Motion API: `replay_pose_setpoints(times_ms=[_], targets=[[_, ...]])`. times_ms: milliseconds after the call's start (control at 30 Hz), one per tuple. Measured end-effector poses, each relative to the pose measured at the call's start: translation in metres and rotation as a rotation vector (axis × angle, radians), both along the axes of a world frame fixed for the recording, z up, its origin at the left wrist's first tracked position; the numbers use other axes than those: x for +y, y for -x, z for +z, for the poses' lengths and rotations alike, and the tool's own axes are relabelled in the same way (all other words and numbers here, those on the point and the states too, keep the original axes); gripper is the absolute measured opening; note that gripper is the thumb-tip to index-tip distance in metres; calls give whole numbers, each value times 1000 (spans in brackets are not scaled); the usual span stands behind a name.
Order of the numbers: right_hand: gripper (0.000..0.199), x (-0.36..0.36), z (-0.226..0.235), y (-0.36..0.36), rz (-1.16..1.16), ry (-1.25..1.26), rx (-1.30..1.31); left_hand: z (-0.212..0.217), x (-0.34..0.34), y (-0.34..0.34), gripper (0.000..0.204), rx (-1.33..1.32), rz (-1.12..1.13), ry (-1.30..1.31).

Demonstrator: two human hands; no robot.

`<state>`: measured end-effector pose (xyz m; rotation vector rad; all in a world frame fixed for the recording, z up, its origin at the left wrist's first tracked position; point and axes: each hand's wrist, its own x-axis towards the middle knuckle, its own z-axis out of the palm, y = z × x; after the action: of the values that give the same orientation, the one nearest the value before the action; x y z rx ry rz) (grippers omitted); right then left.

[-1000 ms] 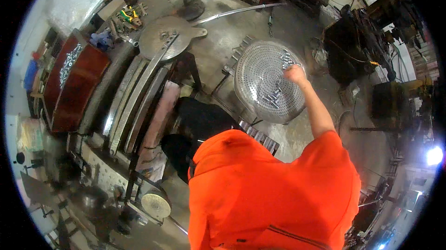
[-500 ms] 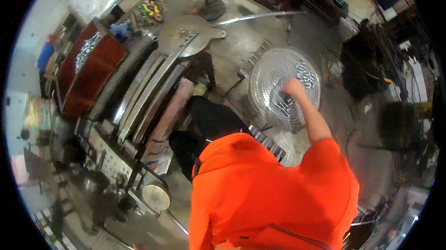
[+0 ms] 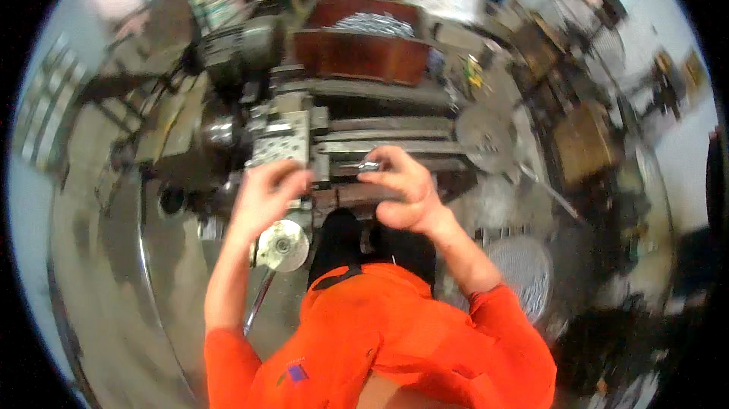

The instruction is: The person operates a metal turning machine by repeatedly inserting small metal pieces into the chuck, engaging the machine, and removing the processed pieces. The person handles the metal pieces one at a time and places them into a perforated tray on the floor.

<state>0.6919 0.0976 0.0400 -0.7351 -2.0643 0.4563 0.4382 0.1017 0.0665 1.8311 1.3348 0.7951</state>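
Right hand [image 3: 406, 192]: raised over the lathe [image 3: 342, 143], grip closed on a small metal part [image 3: 370, 167] pinched at the fingertips. Left hand [image 3: 266, 196]: just beside it, fingers curled, grip state blurred, cannot tell. Round metal basket [image 3: 524, 272]: on floor, lower right. Red tray of metal parts [image 3: 357, 52]: behind lathe.

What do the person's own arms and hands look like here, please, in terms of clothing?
Both hands, left hand and right hand, are bare, without gloves. The forearms are uncovered; bright orange sleeves are pushed up near the elbows, matching the orange top.
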Motion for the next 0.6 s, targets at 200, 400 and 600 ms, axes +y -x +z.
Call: replay_pose_setpoints(times_ms=[200, 400, 600], targets=[[26, 2, 24, 62, 171, 11, -55, -32, -4, -19, 33, -346, -63, 10], [27, 18, 23, 87, 251, -42, -160, -28, -7, 12, 32, -311, -31, 86], [29, 55, 39, 120, 364, -85, -429, -17, -4, 63, 31, -119, -18, 96]])
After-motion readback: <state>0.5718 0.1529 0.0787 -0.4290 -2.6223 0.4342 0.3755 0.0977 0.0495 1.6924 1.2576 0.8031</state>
